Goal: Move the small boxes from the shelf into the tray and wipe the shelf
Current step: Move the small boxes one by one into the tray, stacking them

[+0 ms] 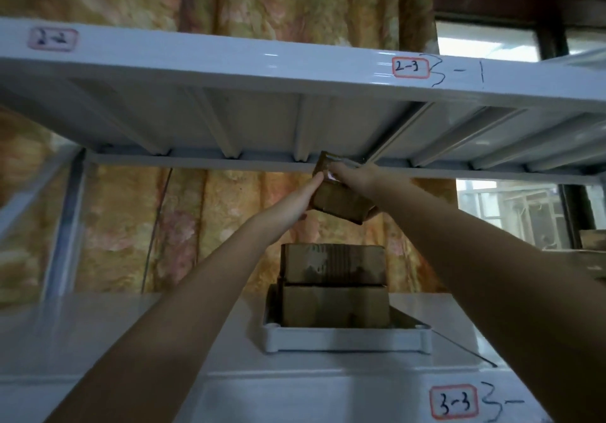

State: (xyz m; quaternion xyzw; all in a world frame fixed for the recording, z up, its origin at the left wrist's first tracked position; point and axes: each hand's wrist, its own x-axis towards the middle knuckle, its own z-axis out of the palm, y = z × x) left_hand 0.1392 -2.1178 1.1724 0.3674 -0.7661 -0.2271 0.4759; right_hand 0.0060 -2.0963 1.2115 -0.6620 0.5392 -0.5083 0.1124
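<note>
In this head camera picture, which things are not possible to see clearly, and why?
- Tray inside: hidden by two stacked boxes and its near wall.
- Held box: motion-blurred; the label cannot be read.
- Left hand and right hand fingers: partly behind that box.
- Top of the upper shelf: seen from below.
- Wiping cloth: none visible.

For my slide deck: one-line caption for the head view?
Both hands hold a small brown cardboard box above two stacked boxes in a white plastic tray.

Patterned curtain (255, 3) behind, window (511, 206) at right
</note>
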